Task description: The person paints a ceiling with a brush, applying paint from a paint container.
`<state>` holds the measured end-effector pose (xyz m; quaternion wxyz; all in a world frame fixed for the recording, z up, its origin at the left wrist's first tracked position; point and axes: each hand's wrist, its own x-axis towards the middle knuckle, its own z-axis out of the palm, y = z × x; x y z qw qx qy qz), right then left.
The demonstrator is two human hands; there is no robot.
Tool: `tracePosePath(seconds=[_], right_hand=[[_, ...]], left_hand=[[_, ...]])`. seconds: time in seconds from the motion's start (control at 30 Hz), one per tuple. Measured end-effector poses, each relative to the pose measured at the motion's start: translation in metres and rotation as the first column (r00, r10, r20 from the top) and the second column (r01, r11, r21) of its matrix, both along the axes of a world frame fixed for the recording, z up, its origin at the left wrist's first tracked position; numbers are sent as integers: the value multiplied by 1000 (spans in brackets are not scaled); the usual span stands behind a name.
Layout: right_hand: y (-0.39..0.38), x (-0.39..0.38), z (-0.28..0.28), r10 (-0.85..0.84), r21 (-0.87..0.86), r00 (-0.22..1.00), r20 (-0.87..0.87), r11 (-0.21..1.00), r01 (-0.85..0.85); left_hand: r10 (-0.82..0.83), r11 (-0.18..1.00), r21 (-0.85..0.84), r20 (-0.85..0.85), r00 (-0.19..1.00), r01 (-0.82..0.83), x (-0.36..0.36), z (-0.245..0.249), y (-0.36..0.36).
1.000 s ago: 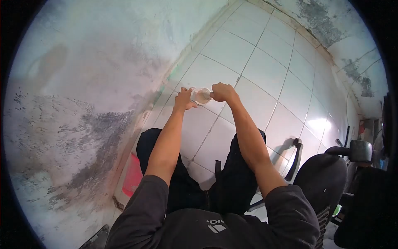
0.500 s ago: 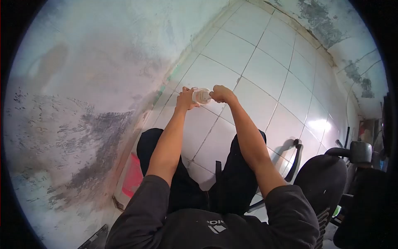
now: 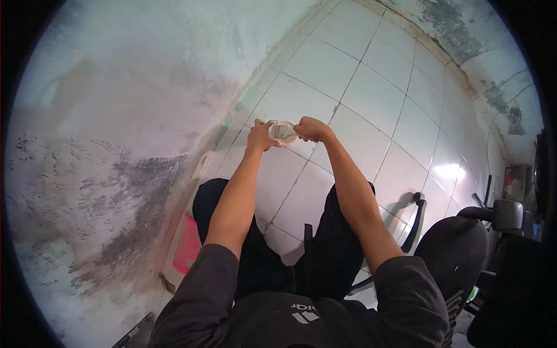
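Note:
A small, clear round container [image 3: 282,133], like a glass or plastic cup, is held out in front of me above the tiled floor. My left hand [image 3: 261,137] wraps its fingers and thumb around the left side of it. On the opposite side my right hand [image 3: 311,129] is closed, knuckles up, with its fingertips right at the rim. Whatever lies inside those right fingers is hidden, so I cannot tell what they hold.
White floor tiles [image 3: 365,98] stretch ahead. A stained, peeling wall [image 3: 116,116] runs along my left, with a pink-red object [image 3: 185,243] near its foot. To my right stands a black chair [image 3: 452,249], its dark leg [image 3: 415,226] on the floor.
The right hand has turned slightly at the container's rim, and the pale piece beside its fingers shows less. The left hand keeps its hold; the view has shifted a little.

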<state>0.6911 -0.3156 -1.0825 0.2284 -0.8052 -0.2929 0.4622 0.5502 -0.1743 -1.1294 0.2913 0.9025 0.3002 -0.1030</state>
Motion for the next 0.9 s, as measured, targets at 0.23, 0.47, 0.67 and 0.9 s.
tracePosePath(seconds=[0.23,0.47,0.67,0.9], right_hand=[[-1,0,-2,-16,19,998,-61,1000,17],[-3,0,-7,-30,4,995,-97,1000,31],[-5,1,-10,-21,41,996,-91,999,25],[-9,10,-7,37,-58,998,-57,997,-41]], left_hand=[[3,1000,8,10,1000,-3,1,-5,2],[-3,1000,-1,5,1000,3,2,-5,2],[-10,1000,-4,-3,1000,10,3,-4,4],[-32,999,26,-19,999,33,2,0,4]])
